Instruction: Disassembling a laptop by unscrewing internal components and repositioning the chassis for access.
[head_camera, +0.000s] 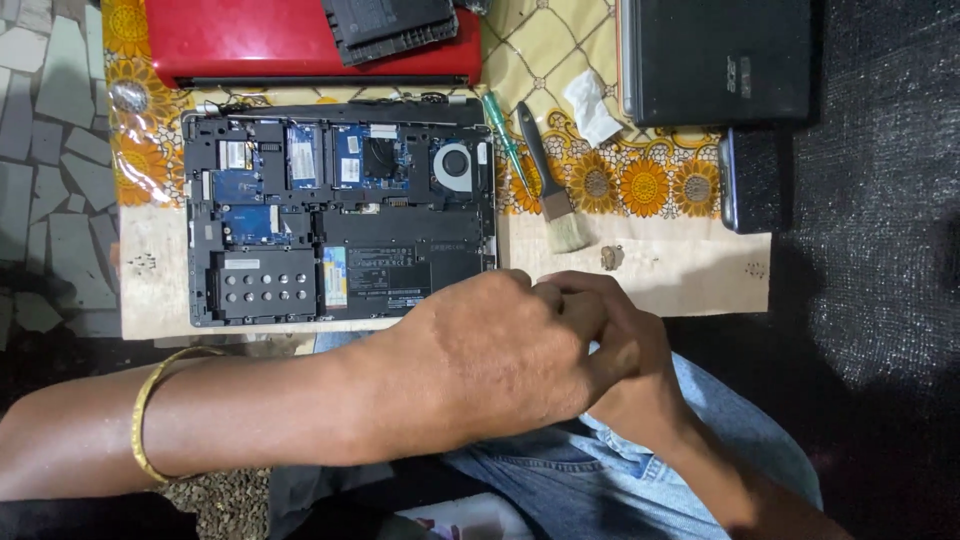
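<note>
My left hand (490, 350) and my right hand (630, 370) are pressed together over my lap, just in front of the low table's edge. The left one lies over the right one's fingers, both with fingers curled, and I see nothing between them. A gold bangle (145, 410) sits on my left forearm. Right behind the hands lies a black laptop base (400, 260) with its cover off. Blue circuit boards, a round fan (453, 165) and a drive bay show inside.
A green-handled screwdriver (505, 140) and a paintbrush (550, 185) lie right of the open laptop, with a small brown bit (609, 257) nearby. Behind are a red laptop (250, 35) carrying a black panel (390, 28), a white tissue (592, 105), a closed black laptop (715, 60) and a dark phone (750, 180).
</note>
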